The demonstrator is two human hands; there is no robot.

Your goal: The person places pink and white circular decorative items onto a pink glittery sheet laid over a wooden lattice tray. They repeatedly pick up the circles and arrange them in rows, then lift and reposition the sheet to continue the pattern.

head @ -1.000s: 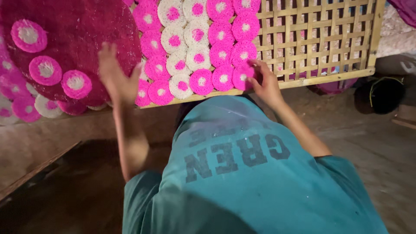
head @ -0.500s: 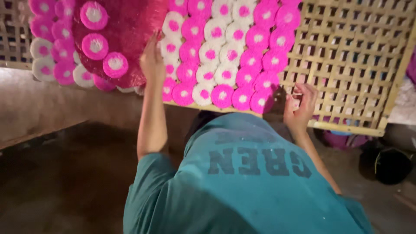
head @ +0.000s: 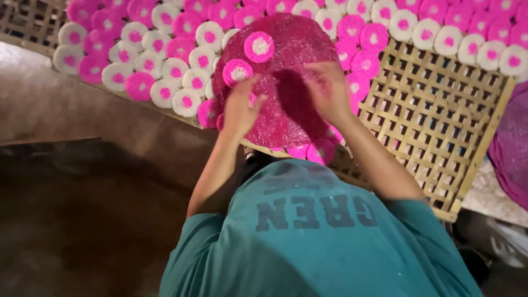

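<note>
While both hands were held over the round pink tray point(head: 286, 82), the left hand point(head: 239, 110) was seen at its near left edge with the fingers spread loosely, nothing visibly pinched between them; whether a fingertip touched the small disc beneath it could not be told. The right hand point(head: 329, 91) was blurred, its fingers curled downward onto the tray's surface, and whether anything was gripped could not be made out.

The tray was laid on top of the bamboo lattice rack point(head: 440, 126), overlapping the rows of small round discs point(head: 165, 60) spread across the rack's left and upper parts. These discs were coloured in two ways, pink with a white centre and white with a pink centre, and were packed edge to edge. Two of them were seen resting on the tray itself: one pink-rimmed disc point(head: 259, 46) near the top and another point(head: 237, 72) just below and to its left, close to the left hand's fingertips. More discs point(head: 320, 151) were partly covered at the tray's near edge.

A teal shirt point(head: 319, 236) with dark lettering filled the lower frame. The rack's right portion was left bare of discs. A second pink tray point(head: 511, 148) was glimpsed at the right border.
</note>
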